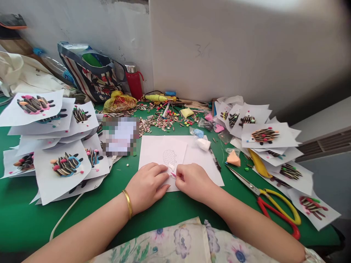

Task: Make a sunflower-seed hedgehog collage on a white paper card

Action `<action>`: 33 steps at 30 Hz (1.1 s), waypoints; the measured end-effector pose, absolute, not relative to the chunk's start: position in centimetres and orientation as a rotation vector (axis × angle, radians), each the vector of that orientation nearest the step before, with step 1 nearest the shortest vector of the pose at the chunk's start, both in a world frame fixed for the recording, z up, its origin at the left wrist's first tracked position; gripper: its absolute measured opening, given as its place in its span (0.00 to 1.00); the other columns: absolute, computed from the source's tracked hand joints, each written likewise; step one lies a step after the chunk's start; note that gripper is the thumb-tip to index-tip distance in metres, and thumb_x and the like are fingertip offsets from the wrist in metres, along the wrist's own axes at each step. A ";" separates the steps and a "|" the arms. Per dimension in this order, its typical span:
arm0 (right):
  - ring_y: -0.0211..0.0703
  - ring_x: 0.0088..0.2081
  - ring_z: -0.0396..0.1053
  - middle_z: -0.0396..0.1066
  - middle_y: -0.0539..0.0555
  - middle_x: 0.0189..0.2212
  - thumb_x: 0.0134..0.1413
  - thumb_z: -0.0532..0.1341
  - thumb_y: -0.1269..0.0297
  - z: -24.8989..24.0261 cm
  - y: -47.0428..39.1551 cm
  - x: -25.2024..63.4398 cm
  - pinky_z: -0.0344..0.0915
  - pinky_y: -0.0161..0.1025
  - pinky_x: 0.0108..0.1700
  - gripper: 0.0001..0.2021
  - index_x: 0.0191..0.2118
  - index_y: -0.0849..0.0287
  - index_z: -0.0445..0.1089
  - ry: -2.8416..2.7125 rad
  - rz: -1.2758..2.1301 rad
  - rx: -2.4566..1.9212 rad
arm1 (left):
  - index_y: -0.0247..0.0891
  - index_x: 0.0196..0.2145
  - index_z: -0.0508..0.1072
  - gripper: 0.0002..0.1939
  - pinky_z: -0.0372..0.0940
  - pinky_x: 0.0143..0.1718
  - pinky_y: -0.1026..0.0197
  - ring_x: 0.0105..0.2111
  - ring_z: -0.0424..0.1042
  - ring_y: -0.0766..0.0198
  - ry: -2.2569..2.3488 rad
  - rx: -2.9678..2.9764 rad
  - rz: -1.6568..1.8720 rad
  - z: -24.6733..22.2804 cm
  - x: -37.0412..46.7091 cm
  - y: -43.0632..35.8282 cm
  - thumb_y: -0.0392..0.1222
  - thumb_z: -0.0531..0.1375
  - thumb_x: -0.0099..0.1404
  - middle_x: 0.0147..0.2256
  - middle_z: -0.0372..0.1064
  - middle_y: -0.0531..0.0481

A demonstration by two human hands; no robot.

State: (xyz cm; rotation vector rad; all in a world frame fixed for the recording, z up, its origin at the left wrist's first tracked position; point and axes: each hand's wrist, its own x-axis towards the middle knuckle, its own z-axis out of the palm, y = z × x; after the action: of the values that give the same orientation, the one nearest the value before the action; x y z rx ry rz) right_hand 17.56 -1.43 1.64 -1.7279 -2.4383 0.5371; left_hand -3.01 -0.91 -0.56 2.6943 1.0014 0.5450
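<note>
Pale wall behind a green counter, seen in the head view. Near the middle of the counter's front edge, a drawing sheet with a dotted outline, lying over larger white paper. Left hand laid flat over the papers, apparently grasping nothing; right hand with fingers curled tight, seemingly pinching a small pink thing, exact kind impossible to tell. In hand, by judgement, fine work just below the outline; next, probably necessary to keep the sheet steady and press lightly.
</note>
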 end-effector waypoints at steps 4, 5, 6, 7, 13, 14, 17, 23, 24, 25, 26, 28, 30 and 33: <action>0.36 0.24 0.61 0.71 0.48 0.22 0.51 0.57 0.70 1.4 -1.4 18.1 0.43 0.36 0.28 0.05 0.27 0.56 0.67 -2.413 0.583 -1.695 | 0.38 0.36 0.72 0.04 0.67 0.47 0.50 0.44 0.69 0.55 1.035 2.657 0.571 -0.8 -3.0 -0.7 0.39 0.57 0.67 0.46 0.72 0.45; 0.36 0.25 0.61 0.71 0.48 0.22 0.50 0.57 0.70 1.4 -1.4 18.3 0.43 0.36 0.28 0.05 0.27 0.56 0.67 -2.404 0.583 -1.694 | 0.38 0.37 0.71 0.04 0.66 0.47 0.50 0.44 0.69 0.55 1.040 2.652 0.578 -0.8 -2.9 -0.7 0.38 0.57 0.67 0.46 0.72 0.45; 0.36 0.25 0.61 0.71 0.48 0.22 0.50 0.57 0.70 1.3 -1.4 18.4 0.44 0.36 0.28 0.05 0.27 0.56 0.67 -2.397 0.588 -1.688 | 0.38 0.38 0.71 0.04 0.66 0.47 0.50 0.43 0.69 0.55 1.045 2.648 0.583 -0.8 -2.8 -0.6 0.38 0.57 0.67 0.45 0.72 0.45; 0.36 0.25 0.61 0.71 0.48 0.22 0.50 0.57 0.70 1.3 -1.4 18.4 0.44 0.35 0.28 0.05 0.27 0.56 0.67 -2.393 0.594 -1.676 | 0.38 0.41 0.72 0.05 0.66 0.47 0.50 0.43 0.69 0.55 1.050 2.645 0.586 -0.8 -2.7 -0.6 0.38 0.58 0.67 0.45 0.72 0.45; 0.36 0.25 0.61 0.70 0.48 0.21 0.50 0.57 0.71 1.4 -1.6 18.4 0.47 0.35 0.30 0.06 0.25 0.57 0.67 -2.424 0.622 -1.541 | 0.41 0.43 0.74 0.08 0.65 0.43 0.52 0.41 0.68 0.57 1.083 2.658 0.594 -1.1 -2.3 -0.3 0.41 0.57 0.68 0.42 0.72 0.46; 0.36 0.25 0.61 0.70 0.48 0.21 0.50 0.57 0.71 1.4 -1.6 18.4 0.47 0.35 0.30 0.06 0.25 0.57 0.67 -2.427 0.628 -1.525 | 0.42 0.42 0.75 0.08 0.65 0.42 0.52 0.40 0.68 0.57 1.085 2.666 0.604 -1.1 -2.2 -0.3 0.42 0.57 0.69 0.41 0.72 0.47; 0.36 0.24 0.61 0.69 0.47 0.21 0.50 0.57 0.71 1.7 -1.7 18.7 0.48 0.35 0.30 0.06 0.24 0.57 0.66 -2.429 0.650 -1.505 | 0.43 0.37 0.77 0.08 0.64 0.41 0.53 0.39 0.68 0.58 1.090 2.690 0.646 -1.3 -2.2 -0.2 0.42 0.57 0.69 0.39 0.72 0.48; 0.41 0.33 0.69 0.74 0.51 0.28 0.55 0.58 0.71 1.7 -0.6 20.1 0.57 0.37 0.38 0.06 0.28 0.57 0.68 -2.319 0.463 -1.530 | 0.41 0.40 0.76 0.08 0.64 0.44 0.53 0.40 0.68 0.59 1.067 2.697 0.693 -1.3 -2.0 -0.3 0.38 0.56 0.69 0.40 0.73 0.47; 0.44 0.39 0.70 0.76 0.52 0.33 0.56 0.58 0.71 1.5 -0.4 20.3 0.59 0.40 0.43 0.06 0.29 0.57 0.69 -2.296 0.401 -1.499 | 0.41 0.43 0.75 0.09 0.64 0.45 0.52 0.41 0.68 0.59 1.047 2.709 0.692 -1.3 -2.0 -0.4 0.37 0.56 0.69 0.40 0.73 0.47; 0.46 0.45 0.70 0.76 0.54 0.39 0.57 0.58 0.71 1.2 -0.2 20.5 0.59 0.42 0.48 0.05 0.31 0.57 0.69 -2.283 0.356 -1.457 | 0.41 0.46 0.74 0.11 0.64 0.45 0.52 0.41 0.68 0.58 1.025 2.729 0.686 -1.3 -2.0 -0.4 0.36 0.55 0.69 0.41 0.73 0.47; 0.48 0.51 0.68 0.76 0.55 0.44 0.57 0.58 0.72 0.9 -0.1 20.6 0.58 0.45 0.52 0.05 0.32 0.57 0.69 -2.285 0.335 -1.413 | 0.43 0.48 0.73 0.13 0.64 0.46 0.51 0.41 0.68 0.58 1.004 2.755 0.675 -1.3 -2.0 -0.5 0.35 0.55 0.69 0.41 0.73 0.48; 0.49 0.58 0.63 0.73 0.55 0.51 0.58 0.57 0.73 0.4 0.0 20.8 0.56 0.49 0.58 0.06 0.34 0.57 0.70 -2.320 0.343 -1.348 | 0.46 0.49 0.73 0.13 0.63 0.46 0.51 0.42 0.67 0.57 0.979 2.809 0.644 -1.4 -2.1 -0.5 0.35 0.55 0.69 0.42 0.72 0.48; 0.49 0.59 0.64 0.73 0.55 0.51 0.58 0.56 0.74 0.1 0.0 20.9 0.53 0.51 0.61 0.07 0.36 0.56 0.70 -2.356 0.366 -1.335 | 0.46 0.45 0.75 0.11 0.63 0.45 0.51 0.41 0.67 0.57 0.981 2.834 0.638 -1.5 -2.1 -0.5 0.36 0.55 0.69 0.40 0.72 0.49; 0.46 0.53 0.68 0.74 0.55 0.49 0.59 0.56 0.73 0.3 -0.2 20.8 0.50 0.52 0.62 0.07 0.38 0.56 0.70 -2.378 0.358 -1.356 | 0.43 0.39 0.75 0.09 0.63 0.42 0.53 0.38 0.67 0.59 1.004 2.835 0.639 -1.5 -2.0 -0.4 0.36 0.55 0.70 0.37 0.72 0.50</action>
State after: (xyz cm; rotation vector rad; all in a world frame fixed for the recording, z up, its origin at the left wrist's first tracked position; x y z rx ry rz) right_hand 20.84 -0.18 0.28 -1.3564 -2.3782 0.3576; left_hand -2.04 -0.44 -1.48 2.8353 1.0037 0.6392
